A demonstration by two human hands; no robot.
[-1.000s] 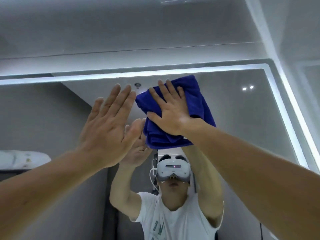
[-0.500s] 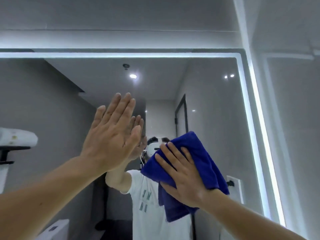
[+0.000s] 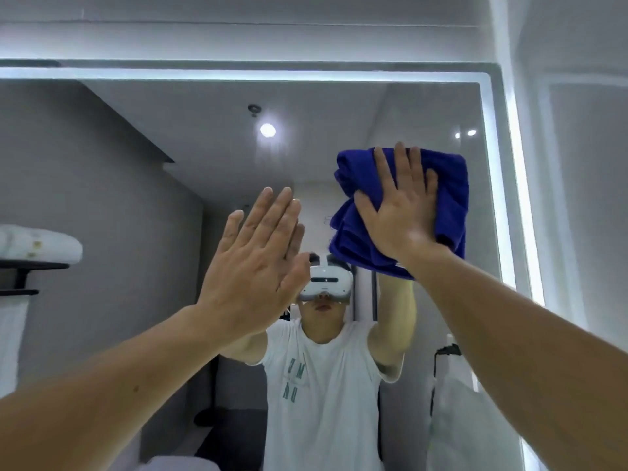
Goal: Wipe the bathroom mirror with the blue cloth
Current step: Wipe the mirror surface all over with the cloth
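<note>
The bathroom mirror fills most of the view, framed by a lit white strip along its top and right edge. A folded blue cloth lies flat on the glass in the upper right part. My right hand presses on the cloth with fingers spread, palm against it. My left hand rests flat on the glass near the middle, fingers straight and close together, holding nothing. Both forearms reach up from the bottom of the frame.
The mirror reflects a person in a white T-shirt with a white headset. A reflected shelf with folded white towels sits at the left. The lit strip marks the mirror's right edge, with a pale wall beyond it.
My right hand slid the blue cloth down from the mirror's top to below centre, then back up and to the right. My left hand stayed flat on the glass.
</note>
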